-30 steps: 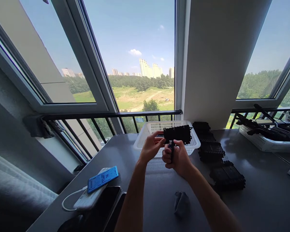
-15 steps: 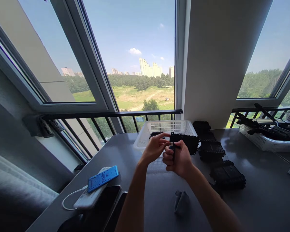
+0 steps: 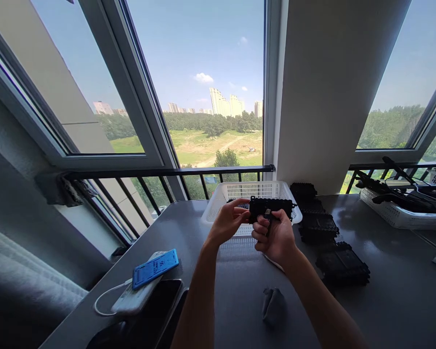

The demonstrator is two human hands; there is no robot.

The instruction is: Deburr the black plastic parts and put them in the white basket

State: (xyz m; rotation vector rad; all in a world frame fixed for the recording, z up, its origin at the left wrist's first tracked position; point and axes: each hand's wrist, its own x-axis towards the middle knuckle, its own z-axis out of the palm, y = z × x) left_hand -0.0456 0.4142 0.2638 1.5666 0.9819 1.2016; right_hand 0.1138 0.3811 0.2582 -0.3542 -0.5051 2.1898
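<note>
A hand could have passed low over the bench (image 3: pixel 183 225) between the blue rectangular device (image 3: pixel 155 269) and the left grip (image 3: pixel 228 224). Straight ahead, the black panel (image 3: pixel 253 206) and right grip (image 3: pixel 276 237) partly screened the white basket (image 3: pixel 211 208), with the black railing (image 3: pixel 160 172) beyond. Rightward, the black casings (image 3: pixel 343 264) stood in the way; past them, bench lay open toward the loaded basket (image 3: pixel 409 219).

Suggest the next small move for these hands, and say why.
Perhaps guide the tool lightly along the black part: the left hand holds the part's left end, and the right hand holds the tool in front of it, though contact is unclear.
</note>
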